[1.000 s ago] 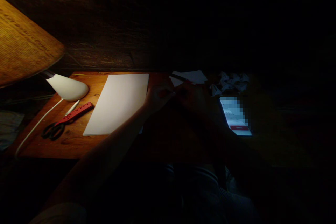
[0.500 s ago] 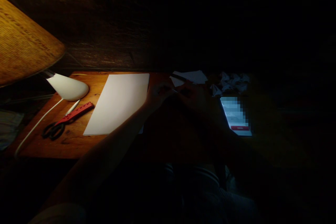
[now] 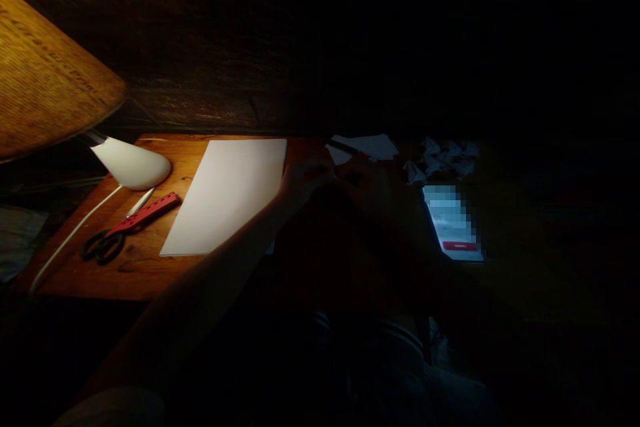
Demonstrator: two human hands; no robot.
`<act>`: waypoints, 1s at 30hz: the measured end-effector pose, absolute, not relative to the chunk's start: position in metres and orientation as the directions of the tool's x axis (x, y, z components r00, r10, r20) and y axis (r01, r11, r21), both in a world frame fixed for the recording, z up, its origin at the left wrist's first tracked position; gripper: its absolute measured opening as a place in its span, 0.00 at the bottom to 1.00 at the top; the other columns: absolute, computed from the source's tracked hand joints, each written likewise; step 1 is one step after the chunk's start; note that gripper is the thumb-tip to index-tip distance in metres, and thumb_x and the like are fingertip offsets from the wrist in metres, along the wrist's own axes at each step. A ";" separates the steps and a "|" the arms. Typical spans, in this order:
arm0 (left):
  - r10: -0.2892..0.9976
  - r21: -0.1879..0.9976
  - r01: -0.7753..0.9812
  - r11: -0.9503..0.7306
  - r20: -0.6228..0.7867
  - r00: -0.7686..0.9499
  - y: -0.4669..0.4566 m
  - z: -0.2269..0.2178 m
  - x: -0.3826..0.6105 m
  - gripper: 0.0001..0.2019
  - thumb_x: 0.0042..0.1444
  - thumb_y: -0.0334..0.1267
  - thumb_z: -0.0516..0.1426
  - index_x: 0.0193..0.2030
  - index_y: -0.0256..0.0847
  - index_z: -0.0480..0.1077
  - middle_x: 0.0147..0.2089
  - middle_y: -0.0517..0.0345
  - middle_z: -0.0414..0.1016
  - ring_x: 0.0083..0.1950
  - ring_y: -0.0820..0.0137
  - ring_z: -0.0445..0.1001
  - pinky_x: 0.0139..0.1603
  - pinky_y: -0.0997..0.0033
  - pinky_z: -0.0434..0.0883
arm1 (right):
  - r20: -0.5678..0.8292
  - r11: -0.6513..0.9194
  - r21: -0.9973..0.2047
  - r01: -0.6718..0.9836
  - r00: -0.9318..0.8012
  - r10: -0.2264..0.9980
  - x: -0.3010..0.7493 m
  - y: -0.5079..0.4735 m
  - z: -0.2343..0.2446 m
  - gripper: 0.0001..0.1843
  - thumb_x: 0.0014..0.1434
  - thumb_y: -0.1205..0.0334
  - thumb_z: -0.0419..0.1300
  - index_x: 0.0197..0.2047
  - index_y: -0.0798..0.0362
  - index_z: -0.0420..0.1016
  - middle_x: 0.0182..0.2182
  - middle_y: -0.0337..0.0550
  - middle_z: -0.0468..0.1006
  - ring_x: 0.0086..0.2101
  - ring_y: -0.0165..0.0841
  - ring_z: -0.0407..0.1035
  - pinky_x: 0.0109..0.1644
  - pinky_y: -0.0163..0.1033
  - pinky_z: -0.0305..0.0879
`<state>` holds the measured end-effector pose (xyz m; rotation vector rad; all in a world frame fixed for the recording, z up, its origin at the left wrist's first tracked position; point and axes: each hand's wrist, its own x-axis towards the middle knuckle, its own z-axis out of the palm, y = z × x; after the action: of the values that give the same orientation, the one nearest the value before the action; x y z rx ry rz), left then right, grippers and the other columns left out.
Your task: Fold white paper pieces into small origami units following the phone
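The scene is very dark. My left hand (image 3: 303, 181) rests at the middle of the wooden table (image 3: 145, 273), just right of a white paper sheet (image 3: 227, 193). Its fingers are curled in a pinch on something I cannot make out. My right hand (image 3: 370, 190) lies close beside it in deep shadow, fingers bent toward the left hand; whether it holds anything stays hidden. A dark pen (image 3: 345, 145) lies on white paper scraps (image 3: 367, 145) just beyond both hands.
A lamp with a woven shade (image 3: 45, 93) and white base (image 3: 133, 165) stands at the left, its cord (image 3: 70, 237) trailing off. Scissors (image 3: 103, 245), a red ruler (image 3: 147, 211) and a white pen (image 3: 140, 201) lie beside it. Crumpled paper (image 3: 443, 155) and a lit phone (image 3: 453, 221) sit right.
The hands have shifted slightly toward each other and stay in the same spot. The view has drifted a little; nothing else on the table has moved.
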<state>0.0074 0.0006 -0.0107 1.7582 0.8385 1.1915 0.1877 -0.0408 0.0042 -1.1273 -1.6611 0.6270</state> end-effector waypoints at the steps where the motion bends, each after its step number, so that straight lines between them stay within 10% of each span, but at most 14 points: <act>1: 0.869 0.906 0.064 -0.418 0.379 0.317 0.000 -0.012 0.008 0.08 0.59 0.43 0.66 0.33 0.41 0.78 0.35 0.57 0.81 0.40 0.66 0.80 0.42 0.68 0.77 | 0.426 0.417 -0.821 0.391 -0.068 0.902 0.188 -0.041 0.005 0.20 0.62 0.42 0.67 0.29 0.49 0.74 0.28 0.40 0.77 0.31 0.34 0.70 0.36 0.41 0.65; 30: 0.924 0.912 0.180 -0.370 0.341 0.174 0.009 -0.021 0.010 0.11 0.57 0.46 0.67 0.34 0.40 0.80 0.33 0.55 0.84 0.36 0.66 0.81 0.37 0.68 0.77 | 0.307 0.278 -0.911 0.306 0.050 0.950 0.195 -0.023 -0.010 0.09 0.58 0.55 0.68 0.34 0.50 0.78 0.32 0.41 0.81 0.35 0.36 0.74 0.41 0.41 0.70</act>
<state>0.0098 0.0086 -0.0213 1.7018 1.0585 1.2553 0.1950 -0.0232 -0.0099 -1.2320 -1.4752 0.7557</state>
